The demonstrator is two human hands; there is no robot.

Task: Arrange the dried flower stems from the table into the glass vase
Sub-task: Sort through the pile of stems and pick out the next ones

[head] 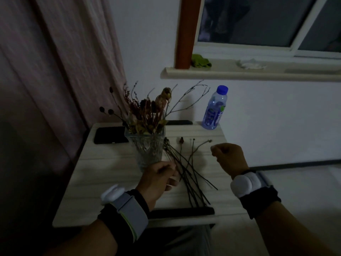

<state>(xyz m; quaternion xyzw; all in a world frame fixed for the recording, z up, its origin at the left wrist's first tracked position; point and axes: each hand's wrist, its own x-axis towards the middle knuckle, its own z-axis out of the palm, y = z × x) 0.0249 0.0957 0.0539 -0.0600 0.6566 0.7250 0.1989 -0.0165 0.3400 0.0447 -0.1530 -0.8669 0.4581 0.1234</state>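
Observation:
A square glass vase [147,148] stands on the small table [103,182] and holds several dried flowers and bare twigs. Several thin dark dried stems [191,174] lie fanned on the tabletop to the right of the vase. My left hand [160,178] sits at the vase's base, its fingers curled round the near ends of some of those stems. To the right of the stems, my right hand [228,157] hovers above the table with fingers curled, and nothing shows in it.
A black phone [110,134] lies left of the vase. At the table's back right corner stands a blue-capped water bottle [215,109]. A dark bar [181,212] runs along the near edge. The wall and a window sill [239,73] rise behind, with a curtain [64,61] left.

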